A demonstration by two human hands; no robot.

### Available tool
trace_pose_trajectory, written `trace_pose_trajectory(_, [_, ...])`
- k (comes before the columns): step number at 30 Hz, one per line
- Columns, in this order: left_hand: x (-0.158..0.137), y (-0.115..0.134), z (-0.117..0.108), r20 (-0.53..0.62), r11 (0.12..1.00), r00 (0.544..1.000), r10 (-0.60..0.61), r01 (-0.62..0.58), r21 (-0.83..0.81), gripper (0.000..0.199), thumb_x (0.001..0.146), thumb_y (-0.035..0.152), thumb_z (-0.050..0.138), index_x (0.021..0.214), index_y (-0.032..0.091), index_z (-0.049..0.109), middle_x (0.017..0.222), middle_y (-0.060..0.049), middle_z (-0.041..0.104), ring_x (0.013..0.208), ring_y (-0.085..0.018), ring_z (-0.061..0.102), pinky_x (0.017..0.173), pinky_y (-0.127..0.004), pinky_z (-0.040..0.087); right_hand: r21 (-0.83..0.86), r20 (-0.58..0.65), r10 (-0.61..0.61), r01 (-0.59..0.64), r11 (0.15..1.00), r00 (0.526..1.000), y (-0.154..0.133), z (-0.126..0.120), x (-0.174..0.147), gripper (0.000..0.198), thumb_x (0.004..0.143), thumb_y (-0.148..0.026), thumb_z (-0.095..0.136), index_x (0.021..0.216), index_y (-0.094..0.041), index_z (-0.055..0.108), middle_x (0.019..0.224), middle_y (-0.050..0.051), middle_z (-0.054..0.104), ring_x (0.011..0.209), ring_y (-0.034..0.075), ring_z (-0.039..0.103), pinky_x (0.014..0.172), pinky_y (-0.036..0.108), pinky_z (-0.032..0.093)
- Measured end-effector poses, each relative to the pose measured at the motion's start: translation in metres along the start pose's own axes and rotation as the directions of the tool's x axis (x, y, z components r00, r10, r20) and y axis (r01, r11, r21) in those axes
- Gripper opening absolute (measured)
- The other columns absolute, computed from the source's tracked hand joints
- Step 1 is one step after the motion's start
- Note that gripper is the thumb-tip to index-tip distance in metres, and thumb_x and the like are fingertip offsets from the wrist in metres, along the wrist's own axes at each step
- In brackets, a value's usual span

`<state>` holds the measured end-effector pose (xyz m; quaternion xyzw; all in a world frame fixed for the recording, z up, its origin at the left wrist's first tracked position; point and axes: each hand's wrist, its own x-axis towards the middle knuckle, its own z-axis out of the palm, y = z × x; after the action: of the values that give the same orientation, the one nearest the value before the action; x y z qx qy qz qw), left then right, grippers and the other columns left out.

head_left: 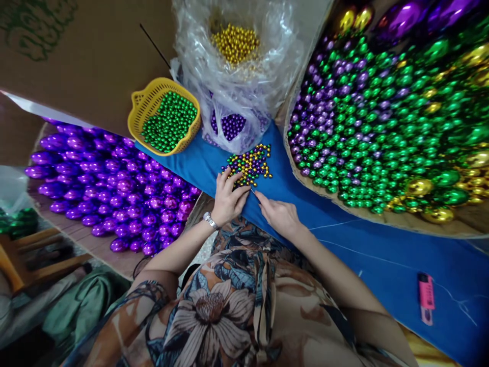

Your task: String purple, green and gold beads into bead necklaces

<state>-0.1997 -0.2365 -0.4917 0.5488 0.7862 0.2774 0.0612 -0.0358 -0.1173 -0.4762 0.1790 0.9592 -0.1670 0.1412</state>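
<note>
Brightly glossy beads (249, 162): small, round, mixed gold, green, purple.

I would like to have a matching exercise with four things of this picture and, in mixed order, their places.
Things
1. yellow basket
2. watch
3. pink object
4. mixed beads

Places
A. on the blue cloth, lower right of the picture
B. in front of the left hand
C. left of the clear plastic bag
D. around the left wrist

Pairs: 1-C, 2-D, 3-A, 4-B
</note>
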Motion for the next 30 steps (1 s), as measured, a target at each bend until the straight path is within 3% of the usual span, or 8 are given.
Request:
trace_pose_trajectory(7, [0.000, 0.004, -0.001, 0.011, 1.000, 1.000, 0.009, -0.009, -0.018, 0.021, 0.092, 0.031, 0.054, 0.104, 0.024, 0.069, 0.133, -0.009, 0.055, 0.143, -0.032, 0.029, 0.113, -0.063, 0.024, 0.026, -0.021, -0.004, 0.005, 1.000, 1.000, -0.001, -0.005, 0.005, 0.048, 0.100, -0.030, 0.033, 0.147, -0.025, 0.041, 0.099, 0.008, 0.074, 0.080, 0.015, 0.068, 0.066, 0.022, 0.043])
trace_pose_trajectory(14, [0.017, 0.003, -0.003, -0.054, 0.999, 0.998, -0.035, 0.035, 0.001, 0.021, 0.093, 0.031, 0.052, 0.105, 0.021, 0.066, 0.131, -0.010, 0.057, 0.141, -0.031, 0.033, 0.114, -0.060, 0.027, 0.116, -0.228, -0.007, 0.034, 0.993, 0.974, 0.017, -0.003, 0.007, 0.043, 0.101, -0.034, 0.035, 0.139, -0.024, 0.052, 0.106, 0.005, 0.074, 0.083, 0.012, 0.068, 0.071, 0.020, 0.044])
trace_pose_trajectory(24, [0.024, 0.003, 0.010, -0.039, 1.000, 0.999, 0.021, -0.020, 0.022, 0.023, 0.092, 0.030, 0.054, 0.110, 0.024, 0.067, 0.135, -0.009, 0.054, 0.143, -0.033, 0.029, 0.113, -0.061, 0.027, 0.067, -0.200, 0.001, 0.013, 0.998, 0.980, 0.018, -0.001, 0.015, 0.046, 0.101, -0.033, 0.036, 0.146, -0.028, 0.042, 0.097, 0.002, 0.075, 0.077, 0.012, 0.068, 0.063, 0.021, 0.042])
trace_pose_trajectory(30, [0.025, -0.001, 0.008, -0.039, 0.999, 0.999, -0.026, 0.025, -0.020, 0.023, 0.094, 0.031, 0.051, 0.109, 0.022, 0.065, 0.130, -0.010, 0.057, 0.141, -0.031, 0.032, 0.115, -0.059, 0.025, 0.076, -0.275, -0.019, 0.042, 0.996, 0.961, 0.021, -0.003, 0.011, 0.041, 0.101, -0.032, 0.038, 0.139, -0.024, 0.053, 0.098, 0.002, 0.075, 0.076, 0.009, 0.068, 0.064, 0.019, 0.042])
